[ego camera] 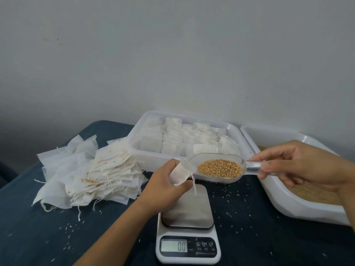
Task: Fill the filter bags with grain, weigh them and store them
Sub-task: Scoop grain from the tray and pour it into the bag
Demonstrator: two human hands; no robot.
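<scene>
My left hand (165, 186) grips a small white filter bag (179, 174) above the scale, its drawstring hanging down. My right hand (294, 166) holds the handle of a clear plastic scoop (213, 160) loaded with golden grain (220, 168). The scoop's tip sits at the bag's mouth. Below them stands a white digital scale (187, 227) with a bare steel platform, its display reading 0.0. A white tray (151, 159) behind holds several filled bags. A second white tray (292, 204) at the right holds loose grain.
A heap of empty filter bags (90, 169) with strings lies at the left on the dark blue table (48, 237). Stray grains are scattered across the table around the scale. A grey wall stands right behind the trays.
</scene>
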